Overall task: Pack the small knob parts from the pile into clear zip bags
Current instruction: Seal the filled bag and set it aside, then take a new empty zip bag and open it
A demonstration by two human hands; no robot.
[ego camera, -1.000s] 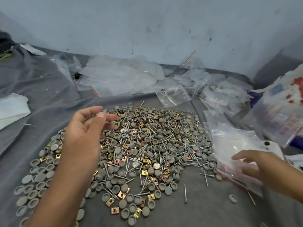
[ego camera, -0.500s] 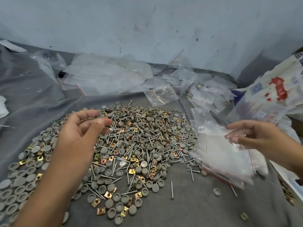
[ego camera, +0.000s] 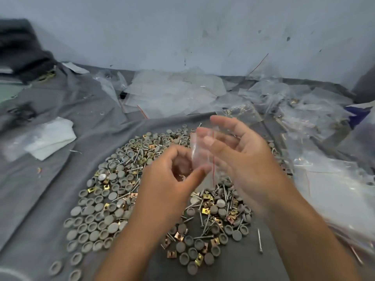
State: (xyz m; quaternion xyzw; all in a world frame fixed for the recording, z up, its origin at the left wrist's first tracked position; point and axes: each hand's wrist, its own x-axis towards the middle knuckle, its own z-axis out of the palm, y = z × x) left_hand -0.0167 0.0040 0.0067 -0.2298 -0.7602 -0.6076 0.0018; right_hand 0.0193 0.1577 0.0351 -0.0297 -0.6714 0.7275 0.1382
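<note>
Clear zip bag (ego camera: 203, 157), red seal line, upright, pinched between left hand (ego camera: 172, 177) and right hand (ego camera: 243, 159); above pile (ego camera: 113, 199) of grey knob caps, screws, brass clips

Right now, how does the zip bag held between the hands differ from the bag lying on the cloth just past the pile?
The held zip bag is up in the air over the pile of parts, pinched by the left hand and the right hand; the far bag lies flat, untouched. The held bag looks empty; the far bag shows brass-coloured parts inside. Both are clear plastic.
</note>
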